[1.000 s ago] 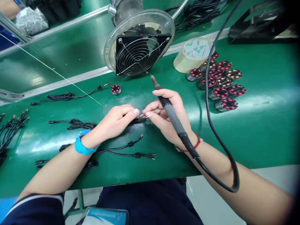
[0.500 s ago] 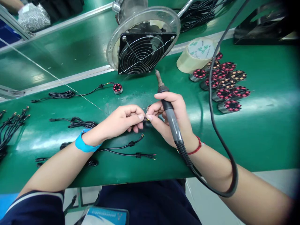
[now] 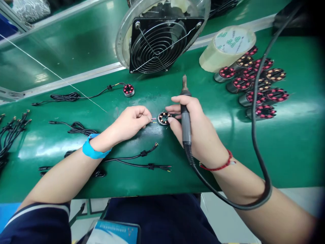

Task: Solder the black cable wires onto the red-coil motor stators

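Observation:
My left hand (image 3: 133, 122) is closed in a pinch on a cable's thin wire ends (image 3: 153, 121), which poke out past the fingertips; the rest of that cable is hidden. A soldering iron (image 3: 186, 127) rests in my right hand (image 3: 203, 135), its handle across the palm and its metal tip pointing toward the fan. Thumb and fingers of that same hand are at the right edge of a small motor stator (image 3: 163, 118) with copper windings. The stator sits on the green bench, just right of the wire ends and apart from them.
Behind my hands stands a fan with a wire guard (image 3: 156, 54). A tape roll (image 3: 225, 47) and several stators (image 3: 264, 112) are at the right. Black cables (image 3: 132, 157) lie in front and left; one stator (image 3: 128, 89) has a cable attached. The iron's cord (image 3: 254, 128) loops over my right arm.
My hands have moved apart, uncovering the stator and the wire ends. The soldering iron has turned more upright. The whole view has shifted slightly.

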The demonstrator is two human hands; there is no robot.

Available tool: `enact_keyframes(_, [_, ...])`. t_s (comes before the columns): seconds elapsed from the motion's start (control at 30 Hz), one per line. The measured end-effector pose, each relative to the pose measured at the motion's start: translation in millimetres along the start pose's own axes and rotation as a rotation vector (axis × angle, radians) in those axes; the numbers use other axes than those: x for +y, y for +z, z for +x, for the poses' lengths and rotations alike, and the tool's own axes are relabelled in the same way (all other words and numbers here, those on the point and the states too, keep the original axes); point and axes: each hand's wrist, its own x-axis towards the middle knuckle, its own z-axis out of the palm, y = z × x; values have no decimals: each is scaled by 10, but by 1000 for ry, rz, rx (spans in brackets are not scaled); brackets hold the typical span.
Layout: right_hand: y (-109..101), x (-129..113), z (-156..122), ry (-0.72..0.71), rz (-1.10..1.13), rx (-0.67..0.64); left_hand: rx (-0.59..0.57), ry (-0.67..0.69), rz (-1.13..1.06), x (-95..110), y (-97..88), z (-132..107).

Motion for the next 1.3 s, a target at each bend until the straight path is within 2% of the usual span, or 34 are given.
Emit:
enact_keyframes(0.13, [-68,-23,8,-19,76,51,-19,6,42,-17,-9,-26])
enact_keyframes(0.33, [-154,-17,35,-264,57,283,-9,30,117,-62,-9,-34])
enact_keyframes(0.43, [-163,-28,7,-251,91,329,-3,28,136,-61,-6,-37])
enact_keyframes(0.6, [-159,-31,-58,-233,181,336,-1,15,138,-46,2,-45])
enact_keyframes(0.87, [-161,-53,-65,-235,150,295,5,29,137,-66,8,-33])
enact_keyframes(1.3, [-146,-43,-68,-218,160,329,19,21,144,-45,13,-42])
